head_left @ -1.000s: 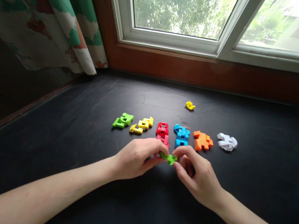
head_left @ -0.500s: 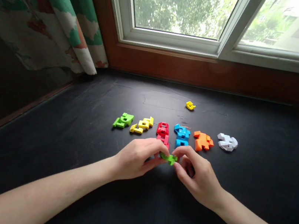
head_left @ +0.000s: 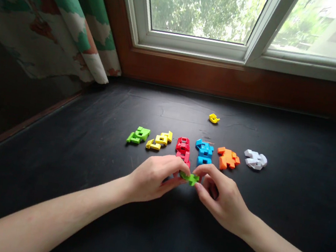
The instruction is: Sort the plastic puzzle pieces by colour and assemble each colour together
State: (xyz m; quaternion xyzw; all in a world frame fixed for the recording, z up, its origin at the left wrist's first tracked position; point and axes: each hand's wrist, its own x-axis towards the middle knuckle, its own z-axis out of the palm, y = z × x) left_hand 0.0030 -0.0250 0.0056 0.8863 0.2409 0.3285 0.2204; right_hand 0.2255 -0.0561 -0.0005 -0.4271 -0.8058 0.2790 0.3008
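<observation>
Between my hands is a small bright green plastic toy piece (head_left: 192,180) with stubby projections. My left hand (head_left: 160,178) pinches its left end, where thumb and fingers cover part of it. At its right end, my right hand (head_left: 220,195) closes thumb and forefinger on the piece's edge. Just beyond my left fingertips lies a red plastic toy piece (head_left: 183,146), its near end partly hidden. Behind my right fingers is a blue piece (head_left: 205,151). An orange piece (head_left: 228,158) lies beyond my right hand.
Farther left in the row are a yellow piece (head_left: 160,140) and a green piece (head_left: 138,135); a white piece (head_left: 255,160) ends it on the right. A small yellow piece (head_left: 213,118) lies farther back on the black surface (head_left: 150,241). A patterned curtain (head_left: 94,47) hangs at left.
</observation>
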